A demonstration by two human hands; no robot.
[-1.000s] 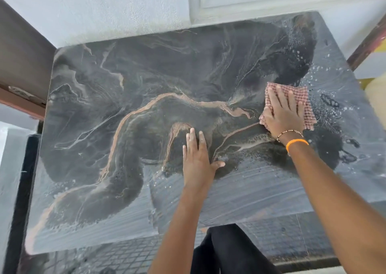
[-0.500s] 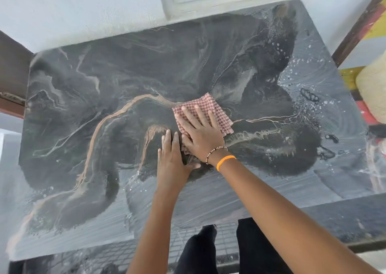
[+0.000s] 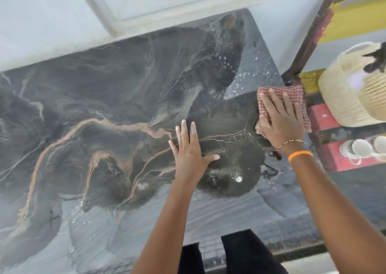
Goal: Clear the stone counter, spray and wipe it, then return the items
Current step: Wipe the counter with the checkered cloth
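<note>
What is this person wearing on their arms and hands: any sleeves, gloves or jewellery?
Both forearms are bare: no sleeves, no gloves. The left hand and its wrist carry nothing. The right hand has two items at the wrist: a thin beaded bracelet nearer the hand, and a plain orange band just behind it. I can make out no rings.

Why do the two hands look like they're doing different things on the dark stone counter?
The right hand presses on a red checked cloth at the right edge of the stone counter; the left hand lies bare on the stone near the middle. The right wrist wears an orange band and a bead bracelet; the left wrist wears nothing. Both hands are flat, palms down, fingers spread.
</note>
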